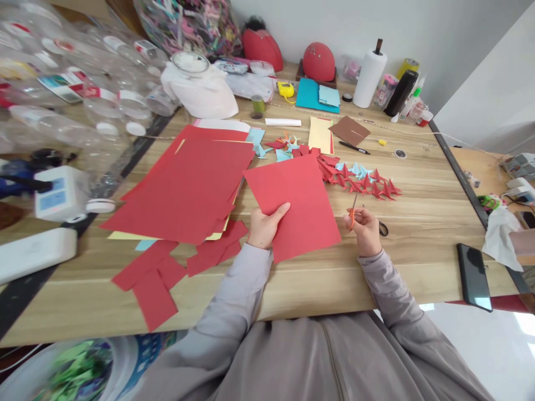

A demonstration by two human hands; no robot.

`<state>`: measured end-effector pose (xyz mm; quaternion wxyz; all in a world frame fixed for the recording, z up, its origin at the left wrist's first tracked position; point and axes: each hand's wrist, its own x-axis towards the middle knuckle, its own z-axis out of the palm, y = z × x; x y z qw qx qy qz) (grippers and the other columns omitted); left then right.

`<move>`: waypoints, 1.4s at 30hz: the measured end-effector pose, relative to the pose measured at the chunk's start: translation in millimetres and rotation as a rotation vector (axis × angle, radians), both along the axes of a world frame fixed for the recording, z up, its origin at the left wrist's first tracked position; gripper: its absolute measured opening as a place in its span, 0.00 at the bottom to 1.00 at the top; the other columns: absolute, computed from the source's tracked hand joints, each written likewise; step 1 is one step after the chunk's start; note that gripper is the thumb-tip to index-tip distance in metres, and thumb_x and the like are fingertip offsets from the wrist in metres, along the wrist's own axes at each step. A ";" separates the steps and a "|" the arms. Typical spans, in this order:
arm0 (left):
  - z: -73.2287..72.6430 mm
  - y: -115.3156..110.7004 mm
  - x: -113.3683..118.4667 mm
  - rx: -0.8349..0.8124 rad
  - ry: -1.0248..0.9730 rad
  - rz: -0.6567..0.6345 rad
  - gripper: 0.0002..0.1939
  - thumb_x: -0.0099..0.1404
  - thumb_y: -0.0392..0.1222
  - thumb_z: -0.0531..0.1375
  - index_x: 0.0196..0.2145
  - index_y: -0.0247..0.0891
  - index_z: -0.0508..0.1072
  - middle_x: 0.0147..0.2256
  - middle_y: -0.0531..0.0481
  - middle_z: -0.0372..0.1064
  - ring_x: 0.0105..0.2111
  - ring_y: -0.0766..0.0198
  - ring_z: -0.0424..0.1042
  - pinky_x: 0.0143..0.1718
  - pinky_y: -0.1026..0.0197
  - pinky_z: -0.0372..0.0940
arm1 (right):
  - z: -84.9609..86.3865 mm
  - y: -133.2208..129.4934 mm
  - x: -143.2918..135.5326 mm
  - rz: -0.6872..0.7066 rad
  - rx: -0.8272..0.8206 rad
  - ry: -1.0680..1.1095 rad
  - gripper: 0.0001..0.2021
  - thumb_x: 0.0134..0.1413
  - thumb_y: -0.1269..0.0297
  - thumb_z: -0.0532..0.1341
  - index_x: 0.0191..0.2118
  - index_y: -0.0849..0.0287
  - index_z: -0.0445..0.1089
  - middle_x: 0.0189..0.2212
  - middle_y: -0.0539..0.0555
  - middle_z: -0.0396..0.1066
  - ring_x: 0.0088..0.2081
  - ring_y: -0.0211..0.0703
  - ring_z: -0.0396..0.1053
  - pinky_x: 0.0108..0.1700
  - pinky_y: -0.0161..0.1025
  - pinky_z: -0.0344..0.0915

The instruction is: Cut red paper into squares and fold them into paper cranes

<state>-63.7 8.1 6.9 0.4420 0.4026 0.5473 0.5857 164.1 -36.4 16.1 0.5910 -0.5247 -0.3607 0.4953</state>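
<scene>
A sheet of red paper (307,206) is held up in front of me, my left hand (263,225) gripping its lower left edge with the thumb on top. To its right, my right hand (364,231) is closed around a pair of scissors (353,211) with orange handles, the blades pointing away from me and apart from the sheet. Left of the sheet lies a stack of large red paper (188,189), with yellow and light blue sheets showing under it. Small cut red pieces (154,295) lie in front of the stack. Beyond the held sheet, folded red and light blue paper shapes (368,181) form a cluster.
Plastic bottles (104,106) crowd the left side, by a white device (62,192). Along the back stand a white paper roll (370,78), a black bottle (401,94) and a yellow tape measure (286,89). A phone (474,275) lies near the right front edge. A bin (129,359) with scraps stands below left.
</scene>
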 end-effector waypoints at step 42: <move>-5.3 10.0 2.3 -0.145 -0.215 0.098 0.20 0.44 0.48 0.71 0.34 0.34 0.77 0.39 0.41 0.78 0.42 0.53 0.76 0.45 0.54 0.72 | 7.0 -19.1 7.2 0.842 -0.059 0.362 0.26 0.31 0.42 0.69 0.28 0.61 0.69 0.12 0.50 0.68 0.11 0.35 0.59 0.16 0.32 0.55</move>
